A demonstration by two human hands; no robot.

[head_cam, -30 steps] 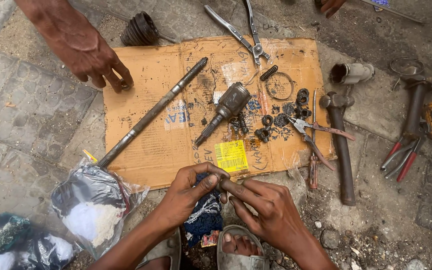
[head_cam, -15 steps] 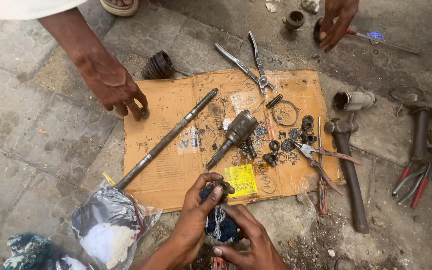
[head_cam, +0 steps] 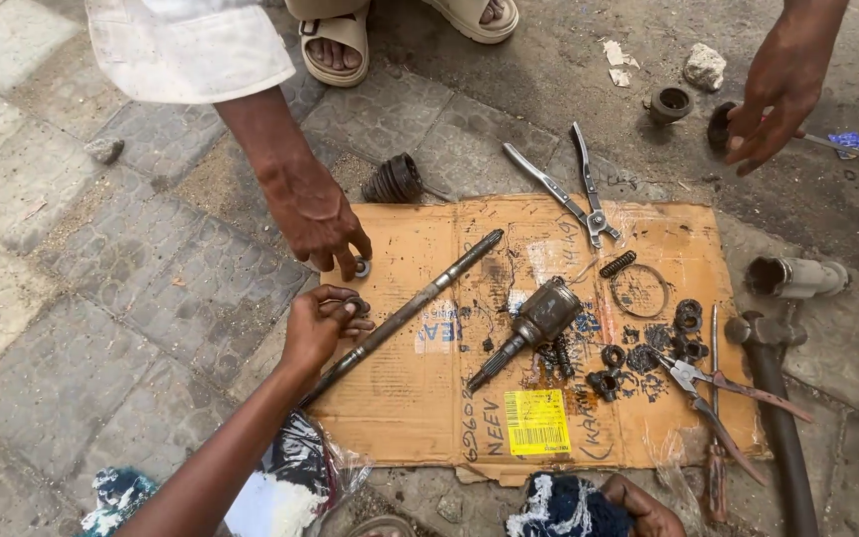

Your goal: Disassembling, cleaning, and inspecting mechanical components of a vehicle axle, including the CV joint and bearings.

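Cardboard [head_cam: 429, 398], left hand [head_cam: 318, 323] perhaps pinching ring [head_cam: 358, 303]

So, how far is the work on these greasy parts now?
Done: the long shaft, the joint piece and loose rings lie apart on the cardboard. In hand: the left hand pinches a small ring beside the shaft. Left: nothing is joined yet; the right hand rests by a blue cloth.

Left hand [head_cam: 315, 323] has reached out to the shaft [head_cam: 405, 315].
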